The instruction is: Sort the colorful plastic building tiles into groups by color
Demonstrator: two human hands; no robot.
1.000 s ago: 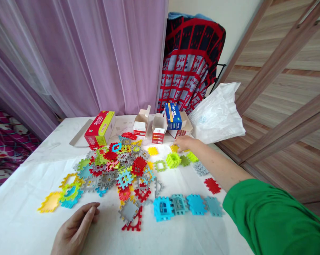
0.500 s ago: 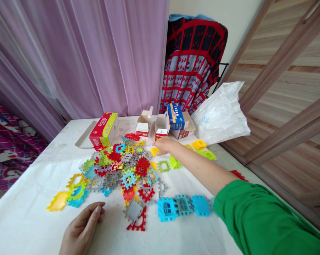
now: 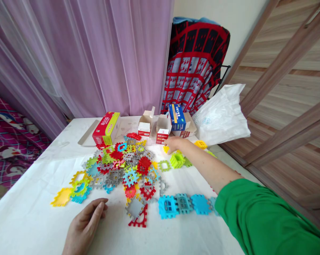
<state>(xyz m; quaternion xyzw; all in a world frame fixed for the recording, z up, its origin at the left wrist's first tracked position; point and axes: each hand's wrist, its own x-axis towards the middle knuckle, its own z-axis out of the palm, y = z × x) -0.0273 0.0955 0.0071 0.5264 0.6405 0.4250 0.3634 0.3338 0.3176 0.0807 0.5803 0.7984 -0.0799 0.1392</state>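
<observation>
My right hand (image 3: 173,144) reaches across the table, its fingers closed on a yellow interlocking block piece (image 3: 165,149) that shows below the fingertips. Just under it lies a stack of lime-green pieces (image 3: 177,160), with a single green frame piece (image 3: 164,165) to the left. A heap of mixed notched plastic pieces, among them a red one (image 3: 144,165) and a light-blue window piece (image 3: 130,177), spreads left of the hand. My left hand (image 3: 86,221) rests on the near table with its fingers curled in and nothing visible in them.
Blue pieces (image 3: 201,204) stand in a row at the front right. Yellow pieces (image 3: 201,144) lie beyond my right forearm. Open small boxes (image 3: 145,124), a red-yellow box (image 3: 106,128), a blue box (image 3: 177,118) and a white plastic bag (image 3: 220,117) line the back edge.
My right hand has moved right with the yellow piece, away from the heap toward the yellow pieces. The view has shifted slightly; my left hand stays on the table.
</observation>
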